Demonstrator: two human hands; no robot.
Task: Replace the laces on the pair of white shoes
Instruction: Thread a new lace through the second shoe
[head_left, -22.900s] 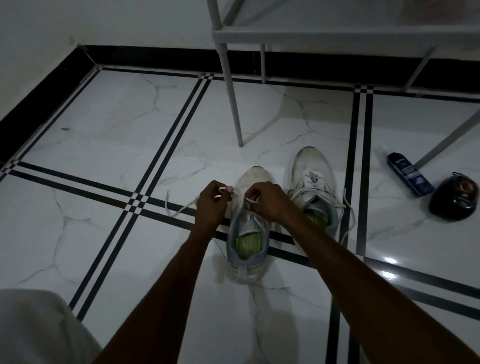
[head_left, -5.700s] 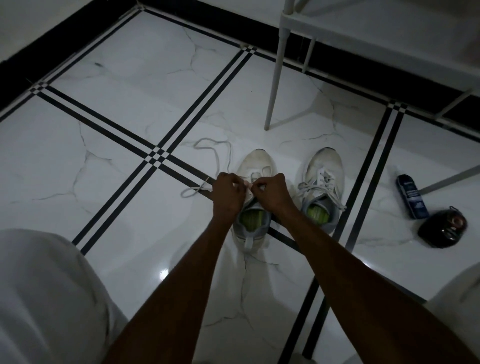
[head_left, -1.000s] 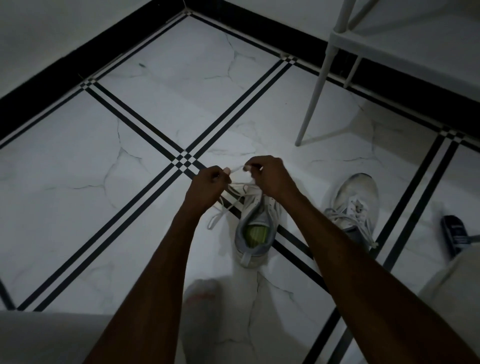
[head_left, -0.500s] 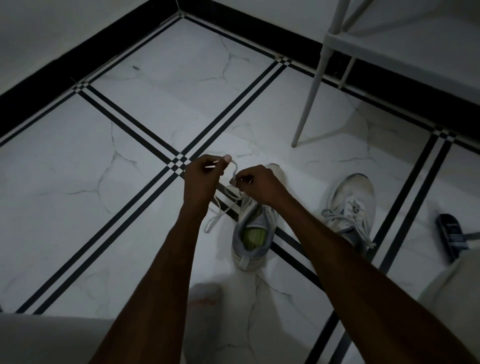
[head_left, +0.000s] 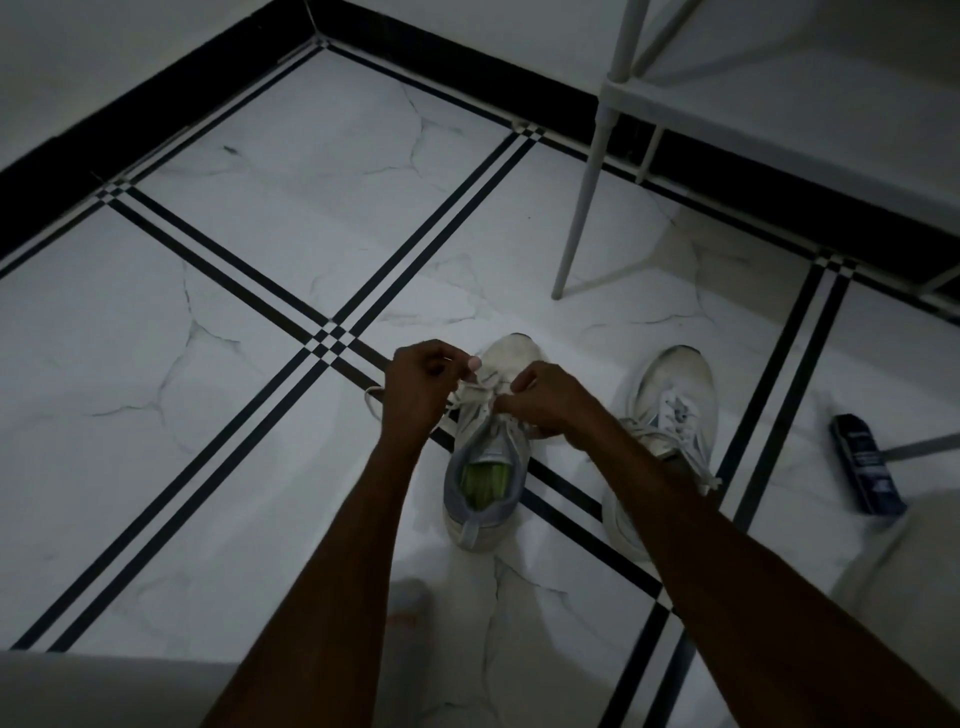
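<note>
Two white shoes stand on the tiled floor with toes pointing away from me. The left shoe (head_left: 485, 467) has a green insole and a grey heel. Over its lace area, my left hand (head_left: 418, 387) pinches one end of the white lace (head_left: 470, 397). My right hand (head_left: 550, 402) pinches the other part of the lace just right of the eyelets. A loop of lace shows to the left of my left wrist. The right shoe (head_left: 670, 405) stands beside it with its lace threaded and ends hanging loose; my right forearm hides part of it.
A white metal rack leg (head_left: 584, 171) stands on the floor beyond the shoes, under a white shelf (head_left: 779, 109). A dark blue tube (head_left: 865, 465) lies at the right. A black skirting runs along the walls. Pale trouser fabric (head_left: 78, 691) fills the bottom left corner.
The view has shifted slightly. My left hand has come down and closer to my right hand over the left shoe, still pinching the lace.
</note>
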